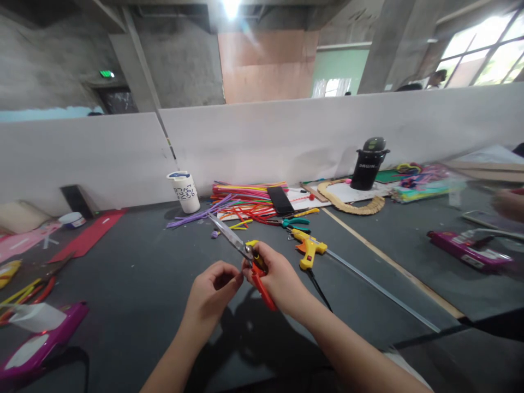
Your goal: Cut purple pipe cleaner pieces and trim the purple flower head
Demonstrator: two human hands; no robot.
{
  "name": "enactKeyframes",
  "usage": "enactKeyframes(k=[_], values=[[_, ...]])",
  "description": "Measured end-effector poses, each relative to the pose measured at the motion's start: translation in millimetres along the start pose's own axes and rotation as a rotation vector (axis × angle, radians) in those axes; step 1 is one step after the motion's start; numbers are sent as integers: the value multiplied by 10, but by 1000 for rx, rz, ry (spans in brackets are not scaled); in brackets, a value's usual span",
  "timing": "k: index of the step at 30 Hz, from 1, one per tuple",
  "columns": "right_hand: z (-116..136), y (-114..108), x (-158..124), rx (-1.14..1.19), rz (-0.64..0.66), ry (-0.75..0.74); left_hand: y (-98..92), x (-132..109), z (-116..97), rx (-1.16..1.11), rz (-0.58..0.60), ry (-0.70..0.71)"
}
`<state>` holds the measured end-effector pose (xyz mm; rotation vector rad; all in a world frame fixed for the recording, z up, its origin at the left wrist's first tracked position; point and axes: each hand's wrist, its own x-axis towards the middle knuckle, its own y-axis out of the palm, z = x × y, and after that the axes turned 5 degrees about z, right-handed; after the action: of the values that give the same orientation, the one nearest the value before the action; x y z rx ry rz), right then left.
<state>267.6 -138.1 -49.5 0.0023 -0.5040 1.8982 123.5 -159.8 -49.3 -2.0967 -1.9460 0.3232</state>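
Note:
My right hand [273, 273] is closed around a pair of scissors [232, 236] with orange-red handles, its blades pointing up and to the left. A small yellow piece [251, 243] shows beside the scissor pivot, and I cannot tell whether the hand grips it as well. Fingertips pressed together, my left hand [216, 289] meets the right one just below the pivot; whatever it pinches is too small to make out. Beyond the blades lie purple pipe cleaners [200, 213] and a bundle of pink and red pipe cleaners [245, 194]. To the right rests a yellow glue gun [311, 248] with a clear glue stick [380, 289].
Behind are a white cup [184, 192], a phone [280, 200], teal-handled pliers [295, 222], a cardboard arch [352, 206] and a black tumbler [369, 166]. Purple devices sit at left [45, 344] and right [469, 251]. A co-worker's hand [510, 204] is at the right edge.

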Motion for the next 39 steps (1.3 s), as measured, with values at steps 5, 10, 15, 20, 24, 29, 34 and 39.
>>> enactKeyframes(k=[5,10,15,20,24,29,34,39], values=[[-25,12,8,-33,-32,-16,14,9,21,-18,-11,20],[18,-15,-9,-36,-58,-2,-53,-9,27,-148,-49,57],[93,-23,-116,-273,54,94,-129,-39,-34,-477,-181,42],[68,39,-208,-501,60,51,-155,-98,-110,-676,-191,43],[55,60,-244,-595,49,19,-153,-121,-108,-748,-191,96],[50,84,-263,-648,32,-4,-133,-141,-116,-838,-230,106],[52,115,-264,-685,-21,-39,-126,-178,-150,-869,-245,107],[31,147,-267,-706,-32,-46,-108,-192,-176,-846,-238,128]])
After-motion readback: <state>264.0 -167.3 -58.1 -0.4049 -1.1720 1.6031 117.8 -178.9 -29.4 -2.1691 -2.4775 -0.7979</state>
